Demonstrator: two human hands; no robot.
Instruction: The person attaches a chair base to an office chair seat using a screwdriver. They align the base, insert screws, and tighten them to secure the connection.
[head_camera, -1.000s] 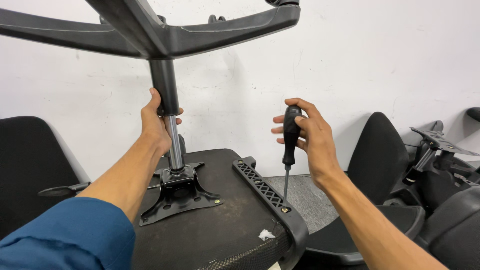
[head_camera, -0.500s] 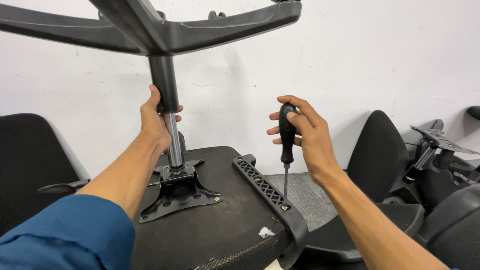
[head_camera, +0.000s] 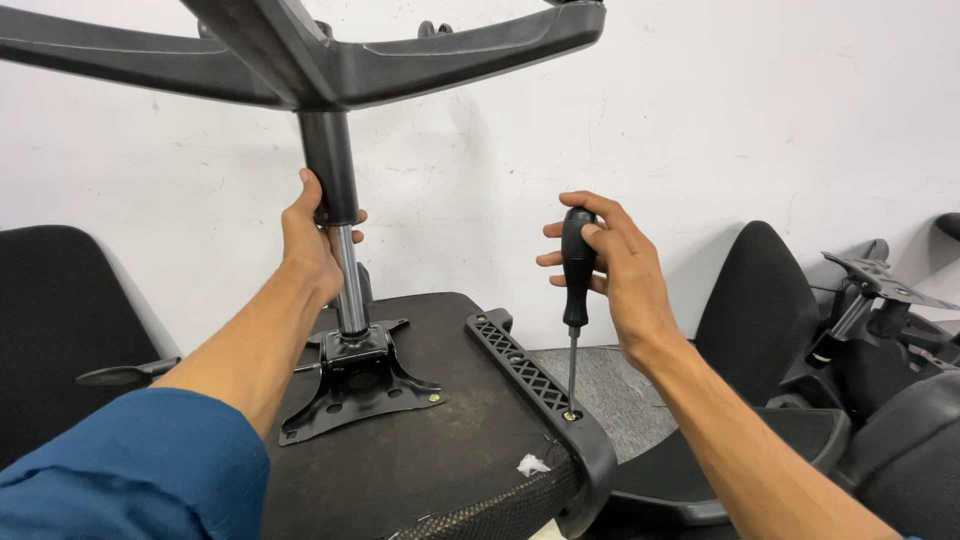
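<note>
On the upturned seat (head_camera: 420, 450), the right hand (head_camera: 615, 275) grips a screwdriver (head_camera: 576, 290), tip in the armrest bracket (head_camera: 535, 385) screw. Left hand (head_camera: 310, 245) wraps the gas column (head_camera: 335, 200). Fastening seems underway; steady downward turning is needed.

The gas column (head_camera: 340, 230) is stood on the mounting plate (head_camera: 355, 390), left of the armrest bracket (head_camera: 530, 375), into which the screwdriver (head_camera: 575, 300) is set upright; other chairs (head_camera: 760, 300) are placed right

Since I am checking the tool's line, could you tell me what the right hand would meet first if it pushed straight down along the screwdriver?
The right hand would first drive the screwdriver onto the screw in the chair's black armrest bracket, where its tip apparently already sits.
</note>
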